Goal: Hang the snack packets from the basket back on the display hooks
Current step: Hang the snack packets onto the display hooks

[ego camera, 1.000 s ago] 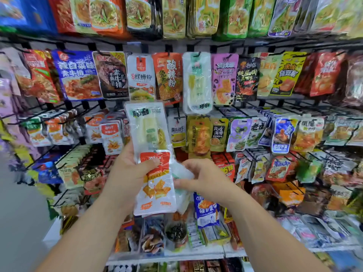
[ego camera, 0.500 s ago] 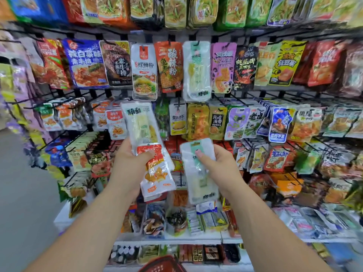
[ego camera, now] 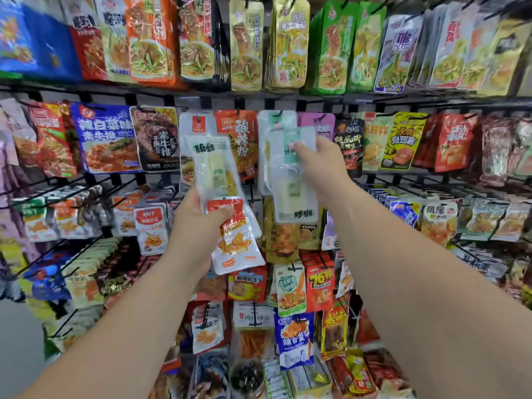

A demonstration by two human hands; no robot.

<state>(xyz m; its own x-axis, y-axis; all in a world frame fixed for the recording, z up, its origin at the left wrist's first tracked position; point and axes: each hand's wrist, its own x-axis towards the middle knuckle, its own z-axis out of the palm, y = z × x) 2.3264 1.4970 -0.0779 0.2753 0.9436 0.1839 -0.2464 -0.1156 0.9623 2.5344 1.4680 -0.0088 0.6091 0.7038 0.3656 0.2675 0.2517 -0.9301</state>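
- I am hanging one packet. My right hand (ego camera: 319, 165) is raised to the middle row of the rack (ego camera: 374, 100), and its thumb and curled fingers are pinching the green-top packet (ego camera: 293, 194) near its upper end.
- That packet is lying over a hung twin (ego camera: 266, 162) of the same clear kind, just below the hook (ego camera: 278, 113) that carries the twin. I cannot tell whether its hole is on the wire yet; I am judging that it is not.
- For the next move, I am thinking the header has to come up level with the hook's tip, square to it, and then be pushed back along the wire. The film looks soft and floppy, so a grip close to the hole should help.
- My left hand (ego camera: 198, 217) is waiting lower down and closed round two packets. The pale packet (ego camera: 213, 168) is standing up behind, and the orange packet (ego camera: 239, 246) is hanging in front under my thumb.
- Counting what I am carrying: three packets in all, one in the right hand and two in the left. So I am judging that at least two more hangings remain after this one.
- I am seeing one twin on the target hook; any more behind it are hidden.
- The basket is not showing, so I cannot say what is left in it.
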